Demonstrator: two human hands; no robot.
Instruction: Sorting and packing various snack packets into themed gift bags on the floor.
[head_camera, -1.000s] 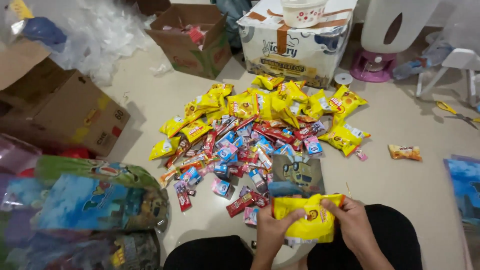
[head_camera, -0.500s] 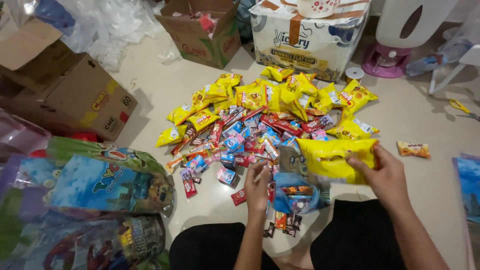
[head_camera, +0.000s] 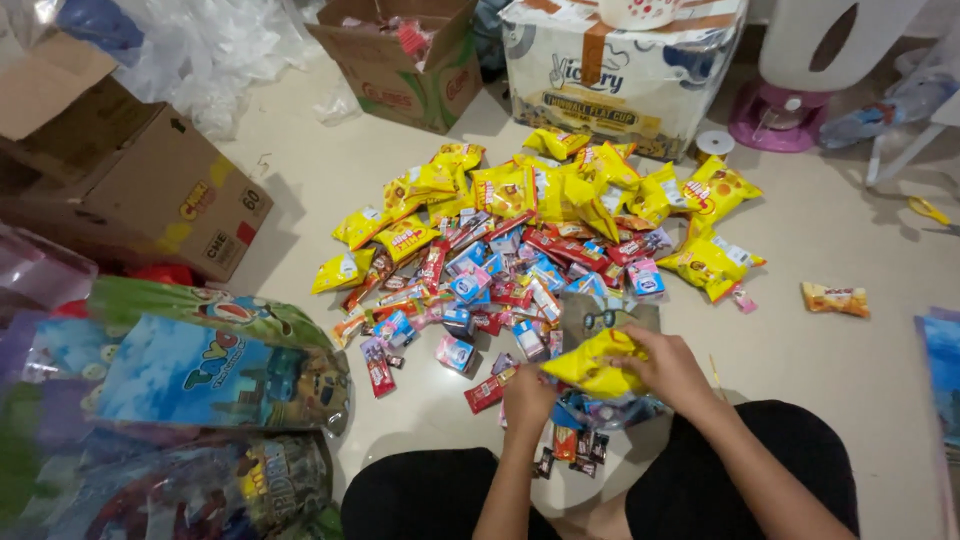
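Note:
I sit on the floor with a clear printed gift bag (head_camera: 600, 405) between my knees, snacks showing through it. My right hand (head_camera: 668, 368) grips a yellow snack packet (head_camera: 593, 365) at the bag's mouth, the packet crumpled. My left hand (head_camera: 528, 395) holds the bag's left edge beside the packet. In front of me lies a heap of snacks (head_camera: 520, 250): yellow packets at the back, small red and blue sweets and little boxes nearer me.
Printed gift bags (head_camera: 190, 380) pile up at the left. Cardboard boxes (head_camera: 130, 190) stand left and at the back, with a white carton (head_camera: 620, 70). One loose orange packet (head_camera: 835, 298) lies right; scissors (head_camera: 930, 212) at far right.
My right hand brought the yellow packet down from the right to the bag's mouth. My left hand shifted from the sweets to the bag's edge.

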